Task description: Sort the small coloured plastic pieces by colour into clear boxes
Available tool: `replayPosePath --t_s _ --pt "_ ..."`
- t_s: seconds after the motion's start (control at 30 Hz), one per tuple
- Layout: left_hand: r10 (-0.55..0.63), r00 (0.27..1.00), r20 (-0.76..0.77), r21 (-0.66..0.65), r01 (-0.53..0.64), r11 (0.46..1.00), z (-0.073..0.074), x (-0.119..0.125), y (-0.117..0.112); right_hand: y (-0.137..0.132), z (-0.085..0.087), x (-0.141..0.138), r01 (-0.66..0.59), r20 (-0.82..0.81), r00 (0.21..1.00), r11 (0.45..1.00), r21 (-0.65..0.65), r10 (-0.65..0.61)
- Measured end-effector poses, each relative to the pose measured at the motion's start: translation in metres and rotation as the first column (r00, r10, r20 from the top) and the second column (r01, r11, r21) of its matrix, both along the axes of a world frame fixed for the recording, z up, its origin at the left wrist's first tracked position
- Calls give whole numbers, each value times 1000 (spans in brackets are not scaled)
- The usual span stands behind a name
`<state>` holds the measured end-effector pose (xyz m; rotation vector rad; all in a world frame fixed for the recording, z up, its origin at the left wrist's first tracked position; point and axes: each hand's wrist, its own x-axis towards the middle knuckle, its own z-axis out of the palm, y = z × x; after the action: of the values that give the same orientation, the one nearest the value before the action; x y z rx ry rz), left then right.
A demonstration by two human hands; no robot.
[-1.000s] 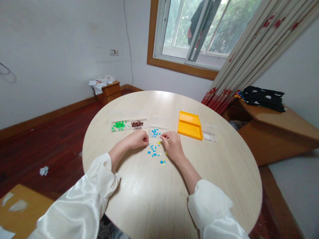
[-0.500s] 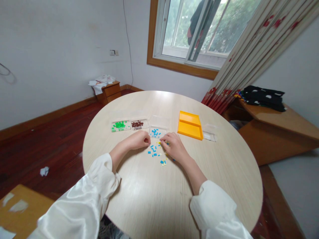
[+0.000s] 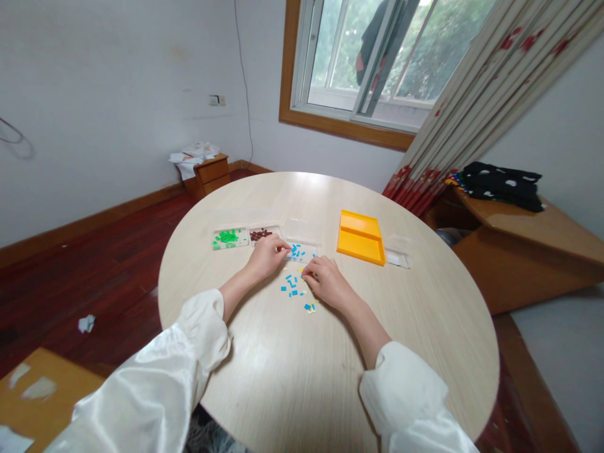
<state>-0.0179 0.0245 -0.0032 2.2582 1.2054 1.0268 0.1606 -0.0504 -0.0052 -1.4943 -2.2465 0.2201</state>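
My left hand (image 3: 270,257) is at the left edge of a clear plastic box (image 3: 309,257) that holds small blue building bricks (image 3: 297,251). Its thumb and fingertips are pinched together over the box, beside the blue bricks; whatever is between them is too small to make out. My right hand (image 3: 327,280) rests on the table just below the box, fingers curled and closed at the edge of a loose pile. Blue bricks (image 3: 292,283) and a few yellow and pale ones lie scattered between and below the hands. Some are hidden under my right hand.
On the round wooden table (image 3: 283,371), a clear box of green bricks (image 3: 229,237) and one of brown bricks (image 3: 259,234) stand at the left. An orange two-part tray (image 3: 361,238) lies at the right, with a small clear box (image 3: 397,258) beside it.
My left hand has moved up and slightly right from the table to the clear box of blue bricks, now partly covering the brown-brick box. My right hand has shifted slightly down.
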Motion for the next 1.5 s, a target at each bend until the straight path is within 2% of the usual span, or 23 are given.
replayPosePath --t_s 0.13,0.2,0.27,0.37,0.47,0.57,0.67,0.83,0.97,1.33,1.5 --pt "25 1000 15 -9 -25 1000 -1 1 -1 -2 4 -2 15 -32 999 998 57 -13" --pt "27 1000 9 -2 -27 1000 3 1 -2 0 5 -2 98 -99 992 983 157 -84" --pt "5 1000 -29 -7 -5 1000 9 -1 -5 2 5 0 221 -179 967 942 253 -179" --pt "-78 987 -144 -68 69 995 18 -5 -11 8 1 2 353 -260 925 884 308 -278" --pt "-235 950 -206 -177 200 964 23 -9 -15 14 -4 5 382 -270 912 878 288 -308" --pt "-351 919 -183 -274 295 915 24 -11 -16 15 -6 9 362 -261 920 891 274 -293" --pt "-399 896 -196 -302 332 894 21 -11 -16 12 0 17 284 -218 948 923 258 -231" --pt "-422 863 -277 -317 332 888 17 -9 -17 -1 12 29 147 -42 989 985 90 -144" --pt "-427 856 -291 -336 327 883 19 -8 -19 -4 14 30 107 4 994 994 12 -107" --pt "-400 865 -304 -304 309 901 19 -8 -20 -2 9 29 94 42 995 995 -40 -92" --pt "-417 861 -292 -353 308 883 22 -10 -19 -1 7 31 85 45 996 993 -79 -82"
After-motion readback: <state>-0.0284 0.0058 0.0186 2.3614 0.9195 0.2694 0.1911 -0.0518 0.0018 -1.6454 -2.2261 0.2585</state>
